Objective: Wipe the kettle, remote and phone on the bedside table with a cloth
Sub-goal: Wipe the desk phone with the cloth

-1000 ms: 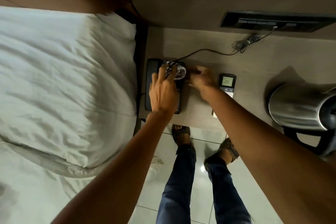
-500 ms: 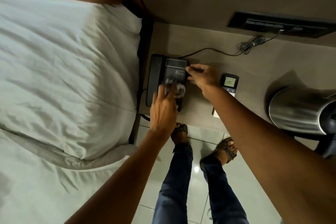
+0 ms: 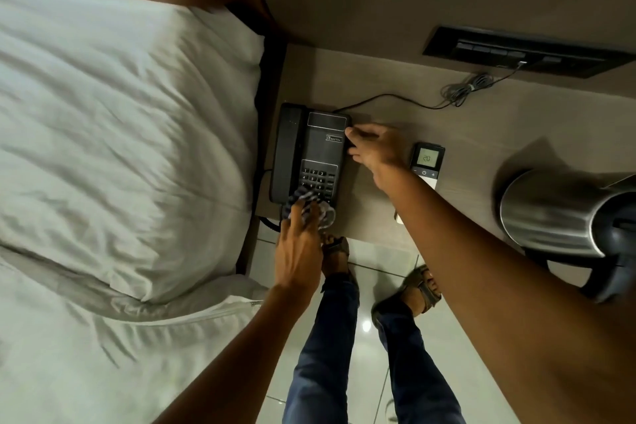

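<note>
Left hand (image 3: 299, 251), fingers straight, presses the cloth (image 3: 323, 213) on the phone's (image 3: 320, 151) near end at the table's (image 3: 378, 79) left while right hand (image 3: 378, 151) grips its side, so the phone looks half-wiped; remote (image 3: 426, 162) and kettle (image 3: 550, 210), rightward, may remain.

white pillow (image 3: 120, 148) left, coiled cable (image 3: 464, 90) near wall switch panel (image 3: 526, 53)

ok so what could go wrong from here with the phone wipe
1. The left hand presses the cloth on the phone's near end, at the table's front edge; pulling on could drag the phone off, though the right hand holds its side.
2. The remote lies beside that hand, near the edge; a nudge might knock it off.
</note>
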Demonstrator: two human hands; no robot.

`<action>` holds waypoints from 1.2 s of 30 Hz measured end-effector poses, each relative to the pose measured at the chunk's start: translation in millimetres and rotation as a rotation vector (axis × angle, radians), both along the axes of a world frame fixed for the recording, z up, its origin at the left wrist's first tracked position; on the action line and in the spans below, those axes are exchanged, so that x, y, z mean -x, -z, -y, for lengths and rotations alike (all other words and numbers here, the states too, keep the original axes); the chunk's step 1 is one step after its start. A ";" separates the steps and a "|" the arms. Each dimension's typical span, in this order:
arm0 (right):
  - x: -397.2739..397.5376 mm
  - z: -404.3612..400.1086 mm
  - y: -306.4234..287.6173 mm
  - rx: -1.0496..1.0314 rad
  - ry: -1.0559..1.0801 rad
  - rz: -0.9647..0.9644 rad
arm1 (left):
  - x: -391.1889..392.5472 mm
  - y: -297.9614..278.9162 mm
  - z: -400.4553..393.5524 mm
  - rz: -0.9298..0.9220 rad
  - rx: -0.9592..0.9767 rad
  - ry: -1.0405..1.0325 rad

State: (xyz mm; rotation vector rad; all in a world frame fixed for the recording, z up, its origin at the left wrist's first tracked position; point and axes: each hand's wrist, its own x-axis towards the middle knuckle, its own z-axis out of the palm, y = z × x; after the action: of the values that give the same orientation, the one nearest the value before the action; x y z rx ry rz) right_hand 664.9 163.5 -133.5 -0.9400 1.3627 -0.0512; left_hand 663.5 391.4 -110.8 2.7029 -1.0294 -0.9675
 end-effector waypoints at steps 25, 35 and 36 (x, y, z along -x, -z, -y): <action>10.4 -8.6 -2.5 -0.006 -0.118 0.007 | 2.8 -15.1 -6.2 0.003 0.090 0.082; 89.0 -37.3 -63.5 -0.062 -0.149 0.164 | 1.2 -104.5 77.2 -0.884 0.420 -1.333; 98.5 -40.3 -73.3 -0.132 -0.117 0.178 | 3.9 -112.3 85.5 -1.011 0.445 -1.371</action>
State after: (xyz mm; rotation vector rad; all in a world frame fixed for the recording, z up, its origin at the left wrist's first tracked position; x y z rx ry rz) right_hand 566.4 203.8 -60.2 -0.8808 1.1312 0.0425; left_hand 659.5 305.9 1.5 1.4667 0.6541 -1.1891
